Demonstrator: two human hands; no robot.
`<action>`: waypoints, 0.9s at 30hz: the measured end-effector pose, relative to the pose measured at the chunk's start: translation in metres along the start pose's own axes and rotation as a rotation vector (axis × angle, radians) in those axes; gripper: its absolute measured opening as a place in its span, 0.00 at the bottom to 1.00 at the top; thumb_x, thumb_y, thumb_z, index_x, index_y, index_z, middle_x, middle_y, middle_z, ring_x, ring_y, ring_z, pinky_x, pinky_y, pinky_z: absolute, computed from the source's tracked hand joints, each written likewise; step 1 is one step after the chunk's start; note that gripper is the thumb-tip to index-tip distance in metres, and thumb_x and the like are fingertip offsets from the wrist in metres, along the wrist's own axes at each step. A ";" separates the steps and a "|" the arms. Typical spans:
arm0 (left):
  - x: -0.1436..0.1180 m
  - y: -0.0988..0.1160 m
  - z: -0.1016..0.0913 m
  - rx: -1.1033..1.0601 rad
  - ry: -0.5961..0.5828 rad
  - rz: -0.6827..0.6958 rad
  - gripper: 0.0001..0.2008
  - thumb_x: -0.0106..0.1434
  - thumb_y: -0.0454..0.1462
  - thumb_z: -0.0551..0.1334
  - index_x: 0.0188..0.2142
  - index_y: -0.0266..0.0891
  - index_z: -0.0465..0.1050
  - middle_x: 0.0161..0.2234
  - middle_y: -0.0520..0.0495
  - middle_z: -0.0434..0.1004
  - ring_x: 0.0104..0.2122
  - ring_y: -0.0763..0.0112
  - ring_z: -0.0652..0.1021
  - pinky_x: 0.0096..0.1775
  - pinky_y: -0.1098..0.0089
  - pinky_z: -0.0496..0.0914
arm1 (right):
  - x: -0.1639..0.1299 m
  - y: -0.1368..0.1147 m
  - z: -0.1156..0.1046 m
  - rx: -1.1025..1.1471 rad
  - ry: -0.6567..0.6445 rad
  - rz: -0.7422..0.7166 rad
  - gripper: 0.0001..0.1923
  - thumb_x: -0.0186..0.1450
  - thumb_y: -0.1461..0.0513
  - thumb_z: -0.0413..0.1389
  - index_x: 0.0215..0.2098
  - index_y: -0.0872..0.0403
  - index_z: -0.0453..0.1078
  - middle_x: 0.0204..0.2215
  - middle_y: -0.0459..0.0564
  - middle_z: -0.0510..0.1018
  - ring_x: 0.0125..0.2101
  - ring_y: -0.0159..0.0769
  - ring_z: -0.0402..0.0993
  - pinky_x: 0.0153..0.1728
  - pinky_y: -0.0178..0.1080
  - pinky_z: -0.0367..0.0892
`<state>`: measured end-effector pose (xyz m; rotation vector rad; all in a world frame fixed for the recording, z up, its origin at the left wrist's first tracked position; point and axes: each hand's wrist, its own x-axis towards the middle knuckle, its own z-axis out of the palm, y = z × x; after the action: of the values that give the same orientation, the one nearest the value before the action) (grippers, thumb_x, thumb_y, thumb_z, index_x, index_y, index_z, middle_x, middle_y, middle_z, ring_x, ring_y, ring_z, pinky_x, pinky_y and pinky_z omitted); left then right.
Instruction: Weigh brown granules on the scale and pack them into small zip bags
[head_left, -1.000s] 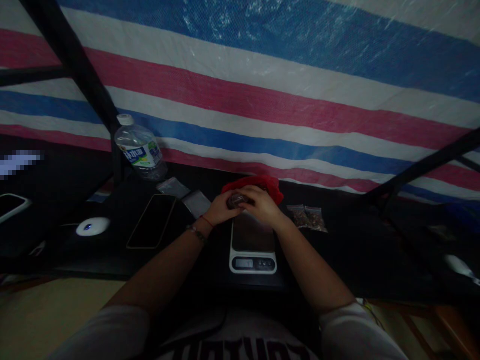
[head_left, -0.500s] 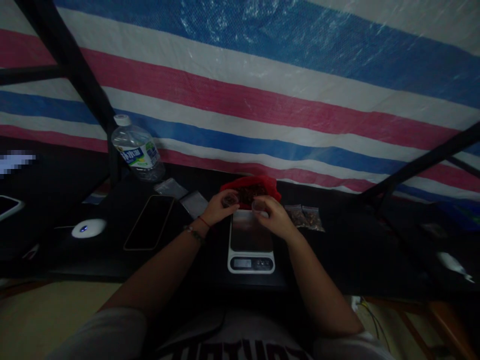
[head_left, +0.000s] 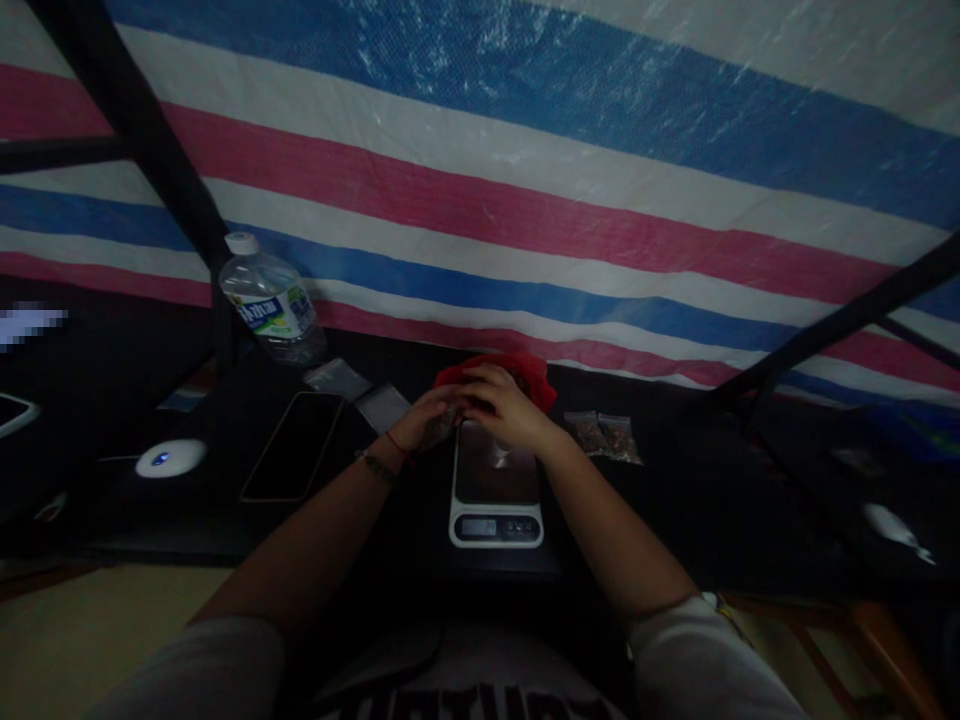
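Nearest: two forearms in white sleeves, reaching forward over a dark tabletop [head_left: 675,520]. Next: a white kitchen scale [head_left: 496,490] with a dark weighing plate and a lit display panel on its near edge, set square before the person; a small pale object rests on the plate, too dim to identify. Left hand [head_left: 426,422]: wrist with a red thread and a bracelet, fingers curled about a small clear packet [head_left: 439,428] held just off the scale's far left corner; contents of the packet cannot be made out. Right hand [head_left: 504,408]: fingers bent and drawn together over the far edge of the scale, meeting the left hand's fingertips; whether it grips anything cannot be told. Directly behind both hands: a red bag [head_left: 529,372], touching or nearly touching the knuckles. Right of the scale: two small filled clear bags [head_left: 604,437] lying side by side. Left of the scale: two flat empty clear bags [head_left: 360,393], a dark phone [head_left: 292,445] lying flat, and a white oval device [head_left: 171,458] with a small blue light. Further left and back: a clear water bottle [head_left: 270,308] with white cap, tilted beside a black frame post [head_left: 142,150]. Farthest: a striped tarpaulin [head_left: 525,180] in red, white and blue filling the background.
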<state>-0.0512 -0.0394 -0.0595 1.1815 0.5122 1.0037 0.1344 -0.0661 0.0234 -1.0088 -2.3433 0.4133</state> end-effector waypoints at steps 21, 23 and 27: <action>0.009 0.000 -0.003 0.352 0.145 0.040 0.25 0.50 0.46 0.69 0.44 0.34 0.75 0.40 0.42 0.80 0.39 0.62 0.79 0.46 0.60 0.71 | 0.020 0.012 -0.009 0.246 0.159 0.252 0.15 0.59 0.59 0.59 0.44 0.56 0.72 0.43 0.53 0.77 0.41 0.37 0.73 0.42 0.39 0.68; 0.009 -0.002 -0.004 0.365 0.144 0.035 0.24 0.51 0.46 0.69 0.44 0.33 0.75 0.40 0.42 0.80 0.39 0.61 0.79 0.46 0.60 0.71 | 0.018 0.017 -0.003 0.314 0.122 0.321 0.11 0.60 0.58 0.58 0.37 0.57 0.75 0.34 0.50 0.79 0.33 0.34 0.74 0.35 0.35 0.67; 0.010 -0.003 -0.004 0.387 0.156 0.029 0.25 0.50 0.45 0.70 0.45 0.34 0.75 0.41 0.42 0.80 0.40 0.60 0.79 0.47 0.58 0.71 | 0.016 0.022 0.002 0.379 0.183 0.364 0.11 0.60 0.57 0.57 0.29 0.56 0.76 0.26 0.47 0.78 0.26 0.32 0.72 0.29 0.33 0.64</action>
<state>-0.0485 -0.0284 -0.0621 1.4616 0.8421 1.0556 0.1364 -0.0396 0.0169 -1.2221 -1.8270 0.8307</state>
